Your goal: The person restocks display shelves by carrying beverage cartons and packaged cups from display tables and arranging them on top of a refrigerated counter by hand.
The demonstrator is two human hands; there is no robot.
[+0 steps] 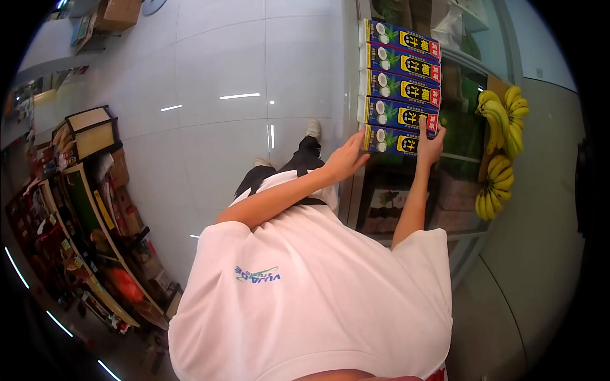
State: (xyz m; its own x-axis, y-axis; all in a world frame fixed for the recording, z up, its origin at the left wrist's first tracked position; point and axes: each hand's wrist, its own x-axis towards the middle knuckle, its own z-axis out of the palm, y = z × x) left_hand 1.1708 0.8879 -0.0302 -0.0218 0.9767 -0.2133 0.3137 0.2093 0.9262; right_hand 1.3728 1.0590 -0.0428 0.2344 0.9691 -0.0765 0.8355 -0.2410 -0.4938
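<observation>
Several dark blue coconut juice cartons (pixel 400 91) sit side by side in a row on a glass-topped counter. They carry coconut pictures, yellow panels and red ends. My hands grip the nearest carton (pixel 391 140) from its two ends. My left hand (pixel 346 157) presses against its left end, fingers along the edge. At the other end my right hand (pixel 430 146) is closed round the corner, one finger reaching up over the front of the carton beside it. The undersides of the cartons are hidden.
Banana bunches (pixel 505 120) lie right of the cartons, on the counter's far side. Pink-white packs (pixel 387 206) show beneath the glass. Stocked shelves (pixel 95 222) stand at the left, with a cardboard box (pixel 117 13) at the upper left. Tiled floor (pixel 210 76) lies between.
</observation>
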